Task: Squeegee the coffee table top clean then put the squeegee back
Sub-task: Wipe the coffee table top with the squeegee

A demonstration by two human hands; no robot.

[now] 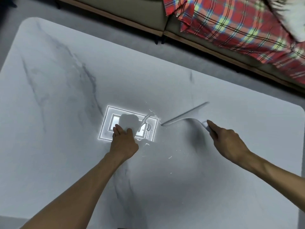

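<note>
R hand point(229, 142) grips squeegee point(184, 115) handle, blade edge on marble coffee table point(66, 113) beside water streaks point(146, 121) — L hand point(123, 139) flat, fingers loose, holding nothing.

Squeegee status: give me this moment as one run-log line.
right hand: holds squeegee handle | blade: on table top, beside water streaks | left hand: flat on table | phase: wiping

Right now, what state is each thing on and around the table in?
Squeegee: held by right hand, blade on the table.
Left hand: flat on the table, empty.
Table: wet, water streaks at centre.
Plaid cloth: draped over the sofa.
</note>
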